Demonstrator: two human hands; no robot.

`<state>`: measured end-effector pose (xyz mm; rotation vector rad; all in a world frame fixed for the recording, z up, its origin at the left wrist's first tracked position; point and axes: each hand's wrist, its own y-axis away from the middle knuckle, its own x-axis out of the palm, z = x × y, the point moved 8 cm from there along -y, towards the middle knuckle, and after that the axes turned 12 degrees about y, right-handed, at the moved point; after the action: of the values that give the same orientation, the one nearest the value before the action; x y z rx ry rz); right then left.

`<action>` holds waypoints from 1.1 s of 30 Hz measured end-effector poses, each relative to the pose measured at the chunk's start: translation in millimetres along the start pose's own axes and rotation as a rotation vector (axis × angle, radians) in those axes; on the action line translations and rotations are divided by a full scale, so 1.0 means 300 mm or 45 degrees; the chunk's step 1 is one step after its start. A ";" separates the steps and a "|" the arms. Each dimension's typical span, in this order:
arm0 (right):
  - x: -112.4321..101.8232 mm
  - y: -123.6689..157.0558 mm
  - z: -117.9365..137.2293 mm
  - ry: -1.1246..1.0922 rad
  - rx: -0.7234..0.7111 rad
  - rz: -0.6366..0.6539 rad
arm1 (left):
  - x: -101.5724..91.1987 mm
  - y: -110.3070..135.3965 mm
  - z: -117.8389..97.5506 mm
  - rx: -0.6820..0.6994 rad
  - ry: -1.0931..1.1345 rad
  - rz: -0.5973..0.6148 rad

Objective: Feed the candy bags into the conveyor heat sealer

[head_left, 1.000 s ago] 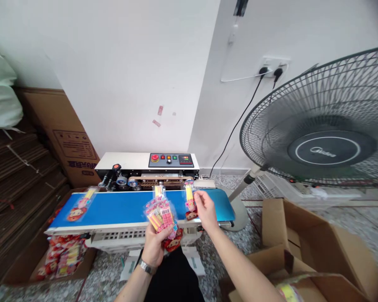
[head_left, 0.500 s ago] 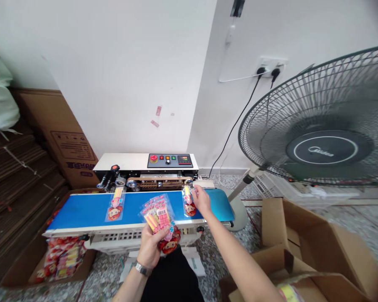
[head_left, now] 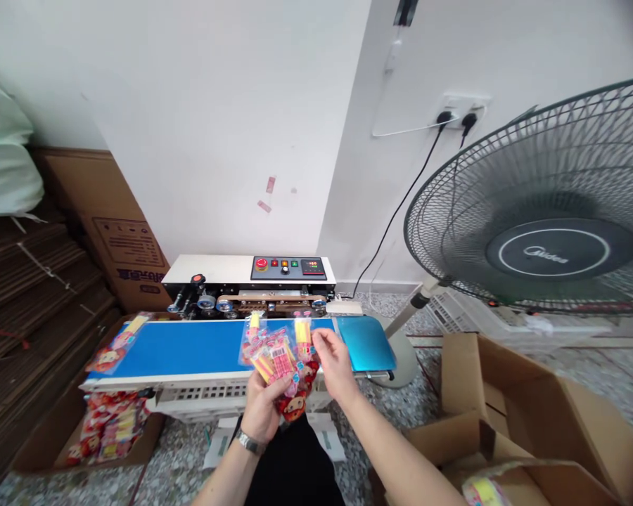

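Note:
My left hand point(head_left: 262, 407) is closed around a fanned bunch of clear candy packets point(head_left: 280, 362) with pink print, yellow sticks and a red-haired cartoon head. Just to its right, my right hand point(head_left: 336, 364) pinches the edge of a single packet point(head_left: 302, 336), its top close to the sealing rollers. Behind the bunch, another packet point(head_left: 254, 325) lies on the blue conveyor belt point(head_left: 184, 348), partly hidden. One more packet point(head_left: 120, 343) overhangs the belt's left end. The band sealer point(head_left: 216, 267) stands along the back of the belt.
Below the belt's left end, a carton point(head_left: 148, 443) contains several packets. Open cardboard boxes point(head_left: 458, 379) stand at right, with a packet in the nearer one. A large fan point(head_left: 553, 253) looms at right; flattened cartons point(head_left: 26, 281) are stacked at left. Cables point(head_left: 401, 204) run down the wall.
The packets on the belt have travelled left, one reaching the far left end. My right hand has let go of one and now grips another beside the bunch. The view has shifted slightly.

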<state>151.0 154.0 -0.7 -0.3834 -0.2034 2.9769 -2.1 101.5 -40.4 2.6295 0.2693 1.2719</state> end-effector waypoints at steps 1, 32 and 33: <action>-0.042 -0.020 -0.032 0.021 0.028 -0.103 | -0.008 -0.003 -0.001 -0.001 0.000 -0.018; -0.133 -0.052 -0.050 0.575 -0.043 -0.204 | -0.021 -0.001 -0.012 0.027 -0.069 0.012; -0.172 -0.082 -0.088 0.675 0.018 -0.256 | -0.032 -0.002 -0.014 0.017 -0.074 -0.001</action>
<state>210.2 173.6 -9.7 -1.0539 -0.1495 2.5672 -11.3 100.0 -45.3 2.6724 0.2706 1.1954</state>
